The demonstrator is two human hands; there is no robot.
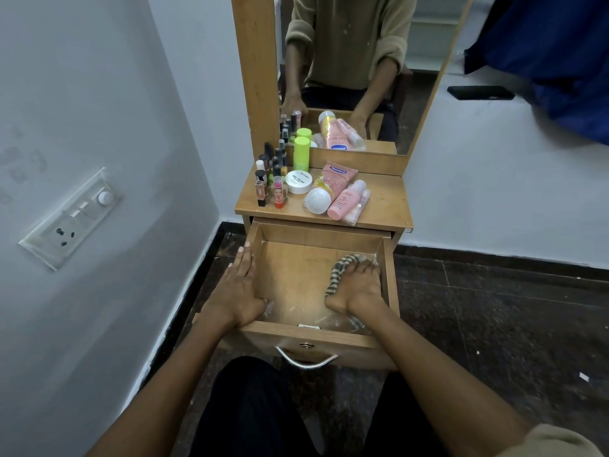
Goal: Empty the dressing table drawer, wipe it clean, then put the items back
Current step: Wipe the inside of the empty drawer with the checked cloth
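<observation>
The wooden drawer [298,275] of the dressing table stands pulled out, with nothing in it but a cloth and my hand. My right hand [357,286] presses a striped grey cloth [339,265] against the drawer floor at the right wall, fingers curled over it. My left hand [239,285] rests flat along the drawer's left wall, fingers straight. On the table top [385,199] lie the cosmetics: several small bottles [272,179], a green tube [301,153], a white jar [298,182], a white-capped bottle [317,201] and pink tubes [346,199].
A mirror [356,70] rises behind the table top. A wall with a switch panel [71,219] is close on the left. Dark floor [494,324] spreads to the right. A metal handle [306,361] sticks out from the drawer front, just above my knees.
</observation>
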